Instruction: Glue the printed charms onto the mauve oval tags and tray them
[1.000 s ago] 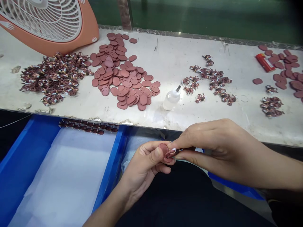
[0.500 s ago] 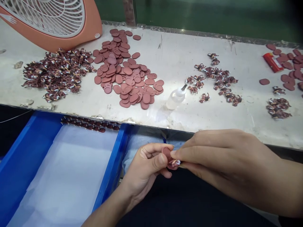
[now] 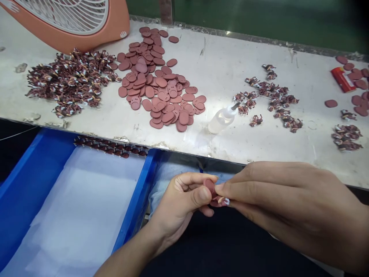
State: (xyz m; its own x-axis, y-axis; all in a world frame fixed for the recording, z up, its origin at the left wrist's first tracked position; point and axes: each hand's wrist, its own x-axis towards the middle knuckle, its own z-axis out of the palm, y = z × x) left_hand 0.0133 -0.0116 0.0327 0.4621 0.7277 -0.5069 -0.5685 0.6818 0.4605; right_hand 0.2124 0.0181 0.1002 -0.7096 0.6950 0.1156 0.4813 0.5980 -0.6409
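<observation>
My left hand [image 3: 181,202] pinches a small reddish-brown oval disc [image 3: 210,186] between thumb and fingers, below the table's front edge. My right hand [image 3: 276,200] comes in from the right with its fingers closed on a tiny brown and white figure piece [image 3: 222,201], pressed against the disc. Both hands meet above a dark lap area. A small clear squeeze bottle [image 3: 220,120] with a thin nozzle lies on the white table [image 3: 225,57] just beyond them.
A pile of oval discs [image 3: 157,84] and a heap of small figure pieces [image 3: 69,80] lie on the left. More figure pieces [image 3: 269,100] sit right of centre. An orange fan [image 3: 75,19] stands back left. A blue tray [image 3: 43,200] lined with white is lower left.
The view has shifted so the table appears further right. My right hand has slid slightly down and right, still pressing the small piece onto the disc in my left hand.
</observation>
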